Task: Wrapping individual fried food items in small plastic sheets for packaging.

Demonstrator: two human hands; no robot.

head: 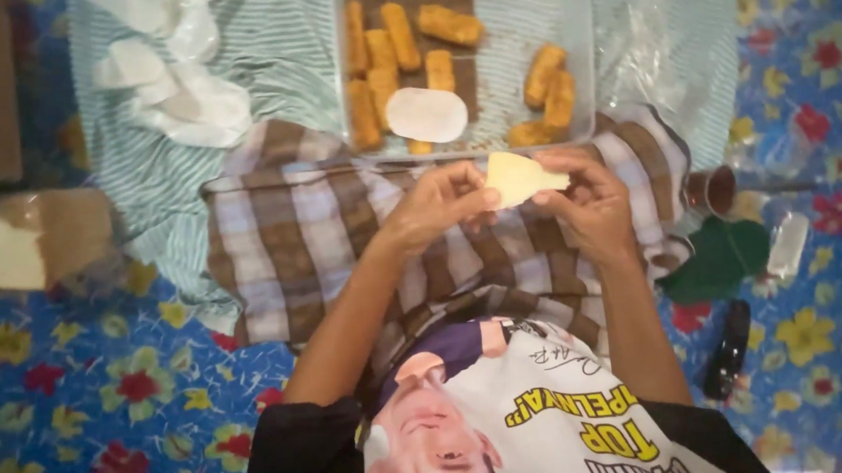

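— Right, the pale yellow wrapper sheet [519,177] is held up between both hands, just above the checked cloth [292,226] on the lap, and just short of the clear tray [578,58].

— How is it lying?

— It is pinched at both ends: the left hand [436,209] is closed on its left edge, the right hand [592,205] is closed on its right tip. Its long axis runs left to right, and the narrow point is aimed towards the right hand.

— Which hand is nearer?

— Neither can be called nearer; both are touching it. Whether it is folded cannot be told.

— And further out?

— Golden breaded sticks [399,60] are laid in the tray, with a white oval piece [426,115] resting among them. White crumpled sheets [178,85] are seen on the striped cloth [270,49], well off to the left. A flowered floor mat [107,407] is spread under everything.
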